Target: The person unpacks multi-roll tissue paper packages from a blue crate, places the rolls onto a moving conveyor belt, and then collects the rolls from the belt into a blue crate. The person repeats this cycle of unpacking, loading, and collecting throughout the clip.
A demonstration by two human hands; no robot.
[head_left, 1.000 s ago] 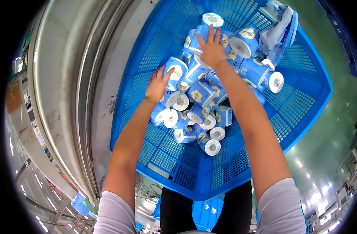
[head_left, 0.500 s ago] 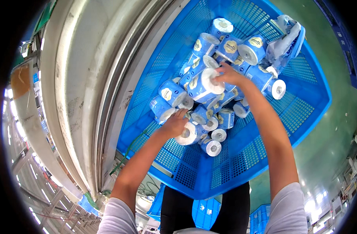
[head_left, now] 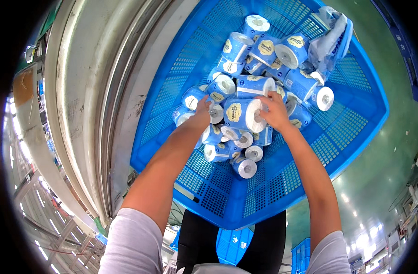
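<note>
Blue-wrapped toilet paper rolls (head_left: 264,51) with white ends lie heaped in a large blue plastic crate (head_left: 163,86). My right hand (head_left: 275,112) grips the white end of one roll (head_left: 238,114) lying on the near part of the heap, its fingertips by the core. Just behind it, another roll (head_left: 254,85) lies close to the same hand. My left hand (head_left: 202,112) is over the left side of the pile, fingers stretched out against a roll (head_left: 192,97); part of its fingertips is hard to make out.
A crumpled plastic bag (head_left: 328,43) lies against the crate's far right wall. Along the left runs a pale metal machine frame (head_left: 95,91). Green floor (head_left: 371,150) shows on the right, and another blue crate (head_left: 234,244) stands below, between my legs.
My right hand has come nearer with a roll, lowering it onto the near pile. My left hand has moved farther up the pile, off a near roll. Several rolls have shifted.
</note>
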